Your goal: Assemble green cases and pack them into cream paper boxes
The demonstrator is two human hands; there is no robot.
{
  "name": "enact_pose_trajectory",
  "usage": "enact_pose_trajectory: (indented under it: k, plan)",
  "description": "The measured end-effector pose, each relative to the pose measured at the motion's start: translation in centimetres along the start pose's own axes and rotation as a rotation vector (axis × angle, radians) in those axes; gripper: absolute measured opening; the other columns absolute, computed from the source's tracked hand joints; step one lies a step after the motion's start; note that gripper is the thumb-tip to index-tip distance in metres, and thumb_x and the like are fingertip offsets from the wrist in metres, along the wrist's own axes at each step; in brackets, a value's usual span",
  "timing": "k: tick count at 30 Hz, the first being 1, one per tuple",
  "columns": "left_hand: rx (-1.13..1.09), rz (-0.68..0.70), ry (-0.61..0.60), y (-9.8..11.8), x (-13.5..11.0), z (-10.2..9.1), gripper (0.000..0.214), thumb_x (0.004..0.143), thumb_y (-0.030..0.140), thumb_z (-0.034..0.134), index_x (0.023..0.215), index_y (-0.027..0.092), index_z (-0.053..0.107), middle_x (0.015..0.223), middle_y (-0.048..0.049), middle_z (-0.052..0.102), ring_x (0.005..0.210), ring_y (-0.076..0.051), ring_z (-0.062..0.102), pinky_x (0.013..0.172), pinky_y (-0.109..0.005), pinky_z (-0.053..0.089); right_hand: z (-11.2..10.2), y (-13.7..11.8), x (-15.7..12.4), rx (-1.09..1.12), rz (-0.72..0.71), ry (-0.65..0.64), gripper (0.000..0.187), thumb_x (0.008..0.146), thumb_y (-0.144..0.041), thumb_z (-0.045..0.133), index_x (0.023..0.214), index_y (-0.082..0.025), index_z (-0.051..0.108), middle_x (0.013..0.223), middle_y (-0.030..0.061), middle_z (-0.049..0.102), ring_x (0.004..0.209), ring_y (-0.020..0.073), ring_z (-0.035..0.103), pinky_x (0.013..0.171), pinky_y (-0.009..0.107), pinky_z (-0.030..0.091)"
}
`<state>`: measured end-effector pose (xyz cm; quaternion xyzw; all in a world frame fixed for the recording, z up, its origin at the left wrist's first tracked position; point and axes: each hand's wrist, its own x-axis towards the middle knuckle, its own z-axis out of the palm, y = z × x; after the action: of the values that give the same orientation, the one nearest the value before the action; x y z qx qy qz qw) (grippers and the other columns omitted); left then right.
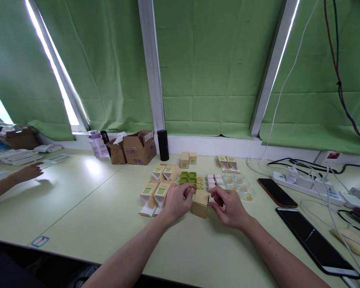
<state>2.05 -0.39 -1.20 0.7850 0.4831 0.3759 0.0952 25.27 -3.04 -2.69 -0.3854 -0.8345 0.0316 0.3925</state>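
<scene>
A small tan cardboard box (200, 205) stands on the table between my hands. My left hand (180, 199) is at its upper left, thumb and fingertips pinched together beside the green molded cups (188, 177); whatever is in the pinch is too small to make out. At the box's right edge my right hand (230, 206) has its fingers curled, the thumb tip close to the cardboard; any held item is hidden. Several tan cartons with green labels (161, 192) lie left of my left hand. Tiny yellowish pieces (200, 183) and pale pink blocks (214, 181) sit behind the box.
Clear plastic trays (239, 185) and two cartons (228, 163) lie at the back right. Two phones (313, 236), a power strip (306, 186) and cables fill the right. Farther left are a brown box (139, 148), a black cylinder (163, 145), a purple bottle (98, 144) and another person's hand (29, 172).
</scene>
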Motion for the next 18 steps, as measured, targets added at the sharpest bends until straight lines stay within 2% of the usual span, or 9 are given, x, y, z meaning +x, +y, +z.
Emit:
enact_pose_trajectory:
  k: [2, 4, 7, 12, 18]
  plan:
    - [-0.044, -0.026, -0.054, 0.1, 0.1, -0.1, 0.032, 0.098, 0.03, 0.053, 0.11, 0.022, 0.082, 0.06, 0.0001, 0.066, 0.056, -0.018, 0.054, 0.067, -0.03, 0.039, 0.1, -0.5, 0.0, -0.01, -0.03, -0.037, 0.019, 0.087, -0.024, 0.064, 0.096, -0.025, 0.047, 0.066, -0.0062, 0.056, 0.056, 0.0145, 0.049, 0.059, 0.027, 0.03]
    - [-0.074, -0.036, -0.095, 0.2, 0.1, -0.1, 0.035, 0.098, 0.03, 0.052, 0.113, 0.022, 0.082, 0.065, -0.0015, 0.07, 0.058, -0.018, 0.057, 0.064, -0.029, 0.038, 0.2, -0.9, 0.0, -0.033, -0.041, -0.072, 0.02, 0.086, -0.023, 0.065, 0.095, -0.025, 0.047, 0.066, -0.0059, 0.057, 0.056, 0.0146, 0.048, 0.058, 0.028, 0.027]
    - [-0.08, -0.041, -0.101, 0.3, 0.1, -0.1, 0.034, 0.099, 0.031, 0.051, 0.102, 0.02, 0.083, 0.069, -0.0028, 0.072, 0.059, -0.017, 0.057, 0.062, -0.028, 0.037, 0.4, -0.9, 0.0, -0.05, -0.027, -0.092, 0.02, 0.085, -0.02, 0.062, 0.095, -0.025, 0.046, 0.064, -0.0061, 0.056, 0.055, 0.0152, 0.048, 0.057, 0.028, 0.025]
    - [-0.084, -0.039, -0.059, 0.3, 0.1, -0.2, 0.034, 0.097, 0.03, 0.05, 0.076, 0.018, 0.074, 0.062, -0.0013, 0.064, 0.055, -0.015, 0.048, 0.058, -0.028, 0.029, 0.0, 0.1, 0.0, -0.052, 0.004, -0.07, 0.024, 0.081, -0.015, 0.059, 0.098, -0.025, 0.045, 0.064, -0.0066, 0.058, 0.055, 0.0161, 0.051, 0.058, 0.028, 0.028]
    - [-0.084, -0.029, -0.05, 0.1, 0.2, -0.1, 0.033, 0.094, 0.029, 0.051, 0.065, 0.019, 0.062, 0.058, -0.0004, 0.057, 0.053, -0.014, 0.044, 0.058, -0.029, 0.025, 0.2, 1.0, 0.0, -0.084, 0.057, -0.025, 0.021, 0.083, -0.015, 0.056, 0.099, -0.025, 0.047, 0.064, -0.0064, 0.06, 0.054, 0.0169, 0.054, 0.058, 0.027, 0.03]
